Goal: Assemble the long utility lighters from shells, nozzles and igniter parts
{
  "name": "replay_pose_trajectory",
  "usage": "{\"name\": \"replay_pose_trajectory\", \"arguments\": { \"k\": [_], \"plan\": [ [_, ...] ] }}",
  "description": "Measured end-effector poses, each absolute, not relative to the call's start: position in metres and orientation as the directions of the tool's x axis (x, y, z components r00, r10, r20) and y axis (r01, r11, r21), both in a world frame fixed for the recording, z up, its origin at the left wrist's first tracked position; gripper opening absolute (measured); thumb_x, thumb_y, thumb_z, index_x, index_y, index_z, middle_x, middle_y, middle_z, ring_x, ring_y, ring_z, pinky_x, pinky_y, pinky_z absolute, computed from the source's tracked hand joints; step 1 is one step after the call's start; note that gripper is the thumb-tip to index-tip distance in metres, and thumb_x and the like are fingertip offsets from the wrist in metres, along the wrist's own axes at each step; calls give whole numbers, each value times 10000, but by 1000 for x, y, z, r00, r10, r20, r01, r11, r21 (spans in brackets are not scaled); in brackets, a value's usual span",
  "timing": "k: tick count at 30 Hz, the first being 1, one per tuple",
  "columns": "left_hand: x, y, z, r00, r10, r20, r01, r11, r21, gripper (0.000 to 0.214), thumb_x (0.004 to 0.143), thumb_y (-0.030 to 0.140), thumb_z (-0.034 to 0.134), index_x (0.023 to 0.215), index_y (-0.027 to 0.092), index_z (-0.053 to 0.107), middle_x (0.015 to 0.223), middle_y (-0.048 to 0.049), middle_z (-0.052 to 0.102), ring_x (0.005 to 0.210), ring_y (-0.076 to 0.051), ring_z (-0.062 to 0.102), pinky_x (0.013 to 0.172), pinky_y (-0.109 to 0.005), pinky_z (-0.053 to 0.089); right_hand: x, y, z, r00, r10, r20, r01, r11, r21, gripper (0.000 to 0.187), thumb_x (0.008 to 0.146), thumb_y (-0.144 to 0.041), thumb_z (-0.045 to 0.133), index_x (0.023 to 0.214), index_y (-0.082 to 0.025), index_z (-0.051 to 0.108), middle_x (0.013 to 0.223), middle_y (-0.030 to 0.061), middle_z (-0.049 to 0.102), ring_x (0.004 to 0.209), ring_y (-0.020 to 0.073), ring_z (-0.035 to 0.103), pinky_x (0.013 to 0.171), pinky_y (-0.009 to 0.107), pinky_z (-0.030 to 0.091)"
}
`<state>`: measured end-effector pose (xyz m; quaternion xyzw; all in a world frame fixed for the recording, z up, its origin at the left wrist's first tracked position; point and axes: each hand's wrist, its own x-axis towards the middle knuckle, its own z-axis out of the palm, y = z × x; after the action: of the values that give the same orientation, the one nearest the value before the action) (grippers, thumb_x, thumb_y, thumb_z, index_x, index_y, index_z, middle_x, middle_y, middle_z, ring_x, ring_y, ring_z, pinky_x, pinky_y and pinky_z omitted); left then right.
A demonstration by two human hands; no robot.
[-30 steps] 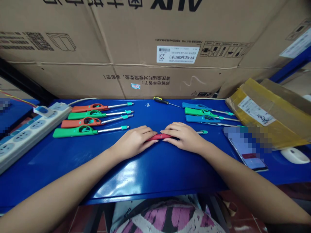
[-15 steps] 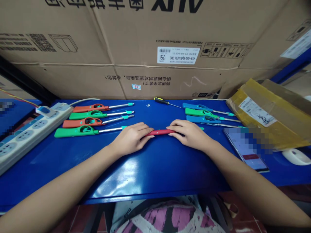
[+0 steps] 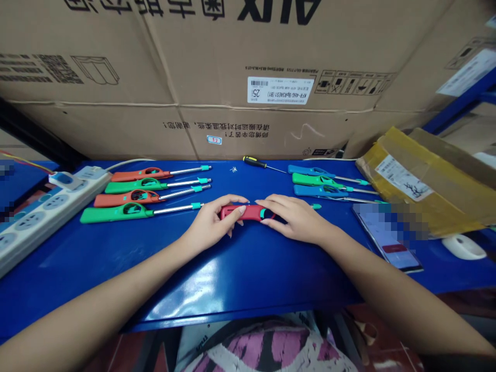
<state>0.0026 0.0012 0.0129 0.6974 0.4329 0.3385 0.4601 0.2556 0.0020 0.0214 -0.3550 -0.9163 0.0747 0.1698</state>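
- Left hand [image 3: 209, 219]: clamped on the red lighter [image 3: 253, 213] at its nine o'clock end
- Right hand [image 3: 297, 219]: curled round its three o'clock end
- The red lighter: six o'clock from the screwdriver [image 3: 254, 161]

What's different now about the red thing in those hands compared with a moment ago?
The red lighter has been turned: its narrow edge showed before, and now its broad side and a teal part show. The left hand now lays its thumb across it. The right hand keeps its grip. The screwdriver and phone lie where they were.
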Motion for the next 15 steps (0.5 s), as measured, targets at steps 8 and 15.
{"name": "replay_pose_trajectory", "arguments": {
  "k": [8, 15],
  "plan": [
    [9, -6, 15, 442, 878, 183, 238, -311, 920, 379, 926, 403, 664, 1206, 149, 685, 968, -94, 741, 801, -177, 716, 725, -309, 634, 249, -3, 15, -688, 641, 340, 626, 761, -170, 450, 1056, -416, 400, 1362, -140, 580, 1200, 146, 704, 1051, 244, 687, 866, 373, 574],
    [-4, -3, 14, 647, 572, 504, 274, -791, 547, 285, 980, 201, 597, 1254, 185, 673, 1190, -101, 725, 1123, -197, 688, 1012, -326, 564, 250, -6, 18, -712, 624, 322, 576, 781, -239, 371, 1049, -384, 439, 1309, -178, 604, 1161, 106, 729, 1029, 225, 703, 842, 346, 570]
  ]
}}
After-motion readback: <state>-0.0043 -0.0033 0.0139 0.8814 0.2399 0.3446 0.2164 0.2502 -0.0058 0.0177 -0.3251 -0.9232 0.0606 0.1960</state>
